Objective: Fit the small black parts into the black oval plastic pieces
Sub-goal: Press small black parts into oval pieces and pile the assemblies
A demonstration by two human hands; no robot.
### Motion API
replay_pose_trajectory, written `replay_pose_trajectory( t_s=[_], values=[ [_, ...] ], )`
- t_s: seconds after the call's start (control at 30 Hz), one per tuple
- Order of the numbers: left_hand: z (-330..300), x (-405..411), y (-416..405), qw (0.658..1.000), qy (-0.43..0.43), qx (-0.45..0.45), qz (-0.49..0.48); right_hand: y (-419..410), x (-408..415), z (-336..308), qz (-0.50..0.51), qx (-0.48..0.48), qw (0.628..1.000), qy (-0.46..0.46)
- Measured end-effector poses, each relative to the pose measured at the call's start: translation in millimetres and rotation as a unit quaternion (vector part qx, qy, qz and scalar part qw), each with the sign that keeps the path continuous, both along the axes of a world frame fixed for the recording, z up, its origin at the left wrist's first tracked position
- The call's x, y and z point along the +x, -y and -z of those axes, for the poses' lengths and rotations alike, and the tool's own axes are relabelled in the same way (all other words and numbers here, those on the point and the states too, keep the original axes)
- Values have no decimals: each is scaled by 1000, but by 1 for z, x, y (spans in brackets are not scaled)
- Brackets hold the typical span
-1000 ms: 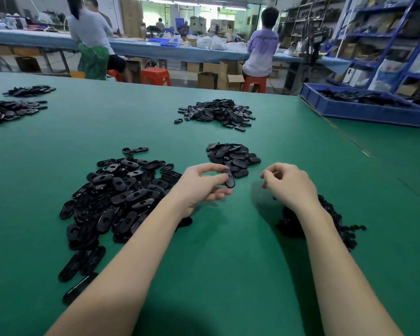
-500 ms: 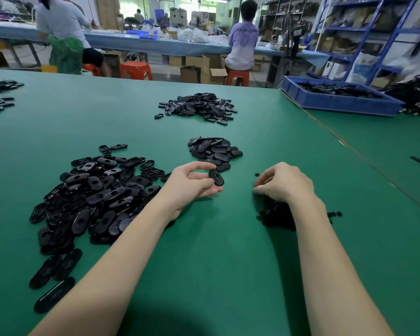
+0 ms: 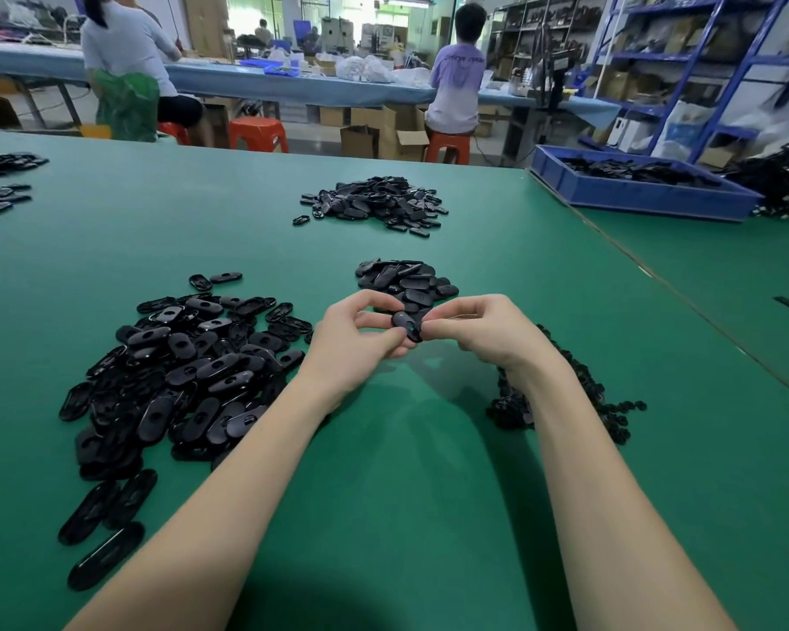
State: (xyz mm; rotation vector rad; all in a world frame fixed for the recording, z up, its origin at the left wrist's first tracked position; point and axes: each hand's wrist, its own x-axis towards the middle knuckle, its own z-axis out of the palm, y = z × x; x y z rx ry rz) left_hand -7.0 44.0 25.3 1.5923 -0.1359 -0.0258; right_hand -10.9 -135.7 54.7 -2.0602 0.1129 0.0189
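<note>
Since half a second ago the right hand [image 3: 479, 330] has left the heap of small parts [image 3: 565, 393] and come in to meet the left hand [image 3: 351, 343], so both now pinch one oval piece [image 3: 406, 325] between them, above the green table [image 3: 406, 494] and just in front of the small pile [image 3: 406, 280]. The piece is smooth, glossy black plastic, a rounded oblong held tilted; the left thumb and fingers curl round its near end, the right fingertips press on its far side. Whether a small part sits under those fingertips cannot be told. Four heaps lie around the hands: a wide, loose spread of ovals [image 3: 183, 371] to the left, many with a slot in the middle; the small tidy pile ahead; a farther pile [image 3: 374, 204] beyond it; and, under the right wrist, the heap of small parts, knobbly and matt. The table top is flat and felt-like. At the right stands a blue bin [image 3: 647, 198] with more black pieces inside. Two people [image 3: 456, 84] sit at a far bench, backs turned.
</note>
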Motion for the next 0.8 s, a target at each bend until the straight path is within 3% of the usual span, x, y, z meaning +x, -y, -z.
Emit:
replay_pose_trajectory(
  t_s=[0.2, 0.8],
  values=[
    [-3, -3, 2, 996, 56, 73, -5, -5, 0, 1, 30, 26, 999, -8],
    [-4, -4, 4, 996, 56, 71, 0, -4, -2, 0, 20, 46, 999, -8]
  ],
)
